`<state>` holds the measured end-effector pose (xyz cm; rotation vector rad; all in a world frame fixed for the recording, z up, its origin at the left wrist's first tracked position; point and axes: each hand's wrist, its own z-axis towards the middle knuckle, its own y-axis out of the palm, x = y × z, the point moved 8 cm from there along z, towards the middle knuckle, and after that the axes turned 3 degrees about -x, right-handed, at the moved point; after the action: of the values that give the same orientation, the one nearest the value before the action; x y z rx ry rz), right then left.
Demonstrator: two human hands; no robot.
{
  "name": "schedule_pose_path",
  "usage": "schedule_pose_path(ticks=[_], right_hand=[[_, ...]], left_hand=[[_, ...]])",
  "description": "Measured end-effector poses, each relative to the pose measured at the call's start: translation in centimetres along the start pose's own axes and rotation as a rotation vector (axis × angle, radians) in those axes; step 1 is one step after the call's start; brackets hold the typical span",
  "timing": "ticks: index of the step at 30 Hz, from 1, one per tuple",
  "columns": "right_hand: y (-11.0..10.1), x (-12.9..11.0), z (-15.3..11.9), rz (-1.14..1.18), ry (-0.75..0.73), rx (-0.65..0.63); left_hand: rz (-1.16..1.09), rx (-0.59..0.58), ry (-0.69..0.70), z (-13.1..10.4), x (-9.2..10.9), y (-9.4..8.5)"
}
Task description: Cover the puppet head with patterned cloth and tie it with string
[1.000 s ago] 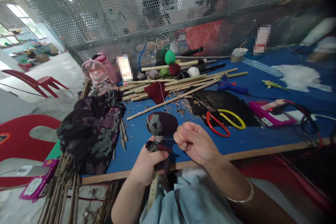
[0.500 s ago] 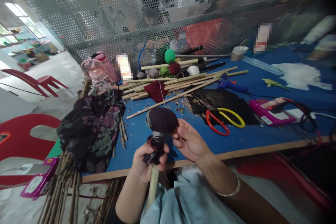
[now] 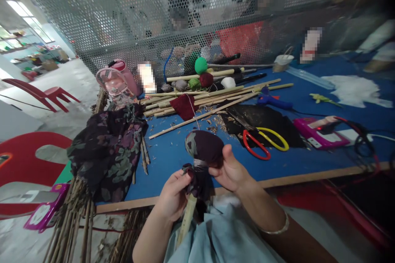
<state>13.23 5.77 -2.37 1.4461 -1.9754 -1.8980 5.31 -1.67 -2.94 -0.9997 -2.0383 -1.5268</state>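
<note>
A cloth-wrapped stick stands tilted in front of me, its dark purple, flower-patterned padded head (image 3: 206, 148) at the top. A grey binding (image 3: 200, 163) draws the cloth tight under the head, and loose cloth (image 3: 199, 181) hangs in folds below it. Out of the folds runs a pale wooden stick (image 3: 187, 220) towards my lap. My left hand (image 3: 175, 191) pinches the loose cloth between thumb and fingers. With its fingers under the right side of the head and its thumb against the edge, my right hand (image 3: 233, 172) supports it.
Scissors (image 3: 257, 144) with red and yellow handles lie on black cloth (image 3: 268, 119) at the right. Behind are bamboo sticks (image 3: 212, 98), several yarn balls (image 3: 206, 79) and a blue glue gun (image 3: 273, 99). Patterned fabric (image 3: 106, 152) drapes at the left; a perforated metal screen (image 3: 123, 20) stands behind.
The padded head has shifted right and slightly down and turned, showing more of its pattern. My left hand has moved from around the gathered cloth to pinching its left side.
</note>
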Motion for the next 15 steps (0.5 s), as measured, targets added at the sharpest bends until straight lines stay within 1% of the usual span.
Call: schedule_pose_path(ticks=[2, 3, 4, 5, 6, 7, 8, 9, 10, 12, 13, 14, 15], right_hand=[[-0.5, -0.3, 0.1, 0.016, -0.033, 0.063], [-0.8, -0.4, 0.1, 0.022, -0.046, 0.093], [-1.0, -0.6, 0.1, 0.026, -0.058, 0.116], [-1.2, -0.7, 0.1, 0.026, -0.070, 0.135], [-1.3, -0.8, 0.1, 0.024, -0.079, 0.151], [-1.4, -1.0, 0.0, 0.021, -0.089, 0.169], [-1.4, -1.1, 0.0, 0.019, -0.096, 0.184], [-1.3, -1.2, 0.0, 0.015, -0.103, 0.199], [-1.2, -1.2, 0.0, 0.011, -0.109, 0.214], [-1.0, -1.3, -0.1, -0.010, -0.127, 0.241], [-0.7, -1.3, -0.2, -0.027, -0.141, 0.248], [-0.5, -1.4, -0.3, -0.049, -0.154, 0.247], [-0.2, -1.5, -0.5, -0.074, -0.167, 0.242]], left_hand=[[0.182, 0.062, 0.022, -0.3, 0.6, -0.7], [0.330, 0.127, 0.069, -0.6, 1.6, -1.3], [0.507, 0.223, 0.154, -1.0, 3.1, -2.0], [0.690, 0.350, 0.278, -1.8, 5.0, -2.4], [0.854, 0.488, 0.424, -2.9, 6.9, -2.5], [0.977, 0.602, 0.560, -3.9, 8.5, -2.1], [1.053, 0.668, 0.654, -4.6, 9.3, -1.5], [1.093, 0.660, 0.679, -4.7, 9.3, -0.8], [1.100, 0.580, 0.633, -4.0, 8.6, 0.0], [1.046, 0.333, 0.418, -1.9, 5.6, 1.6], [1.009, 0.256, 0.354, -1.1, 4.4, 2.3], [0.973, 0.211, 0.318, -0.5, 3.4, 2.8], [0.941, 0.193, 0.305, 0.0, 2.8, 3.1]])
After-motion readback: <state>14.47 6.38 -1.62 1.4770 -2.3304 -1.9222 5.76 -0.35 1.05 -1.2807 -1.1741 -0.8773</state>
